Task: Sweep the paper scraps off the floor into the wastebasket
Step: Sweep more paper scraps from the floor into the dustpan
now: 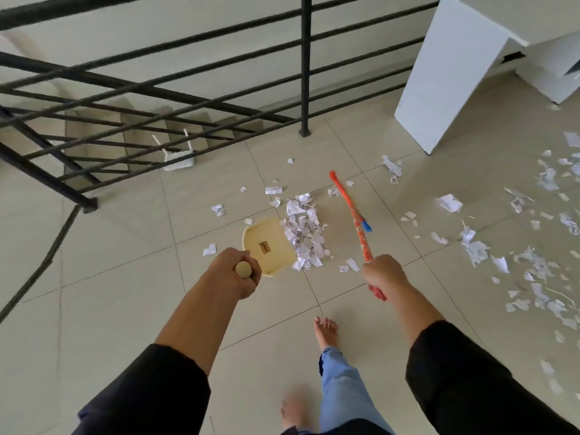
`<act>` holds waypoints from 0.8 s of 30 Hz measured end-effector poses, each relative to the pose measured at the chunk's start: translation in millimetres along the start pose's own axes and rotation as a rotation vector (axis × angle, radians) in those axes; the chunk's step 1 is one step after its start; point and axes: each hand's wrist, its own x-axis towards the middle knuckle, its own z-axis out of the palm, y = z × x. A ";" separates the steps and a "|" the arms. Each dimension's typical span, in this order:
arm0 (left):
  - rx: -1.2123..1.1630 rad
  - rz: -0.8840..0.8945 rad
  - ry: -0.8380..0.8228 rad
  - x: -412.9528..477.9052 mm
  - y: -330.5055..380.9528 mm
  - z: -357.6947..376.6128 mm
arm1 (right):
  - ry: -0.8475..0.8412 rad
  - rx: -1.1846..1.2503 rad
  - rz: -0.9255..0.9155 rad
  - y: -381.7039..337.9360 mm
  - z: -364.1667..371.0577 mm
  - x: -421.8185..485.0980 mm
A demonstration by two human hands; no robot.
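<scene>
L hand (238, 273) clamped on dustpan (266, 246) handle | R hand (384, 274) clamped on broom (351, 211) | risk: pile (303, 230) at dustpan lip scatters if broom flicks hard; strays beside dustpan missed

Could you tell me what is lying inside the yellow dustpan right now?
Torn paper scraps heap over the dustpan mouth; a small label shows on its bare floor. Anything beneath the heap is hidden.
</scene>
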 end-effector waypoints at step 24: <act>-0.122 -0.051 0.027 50.0 83.6 129.3 | 0.006 -0.245 -0.066 -148.2 -114.9 161.8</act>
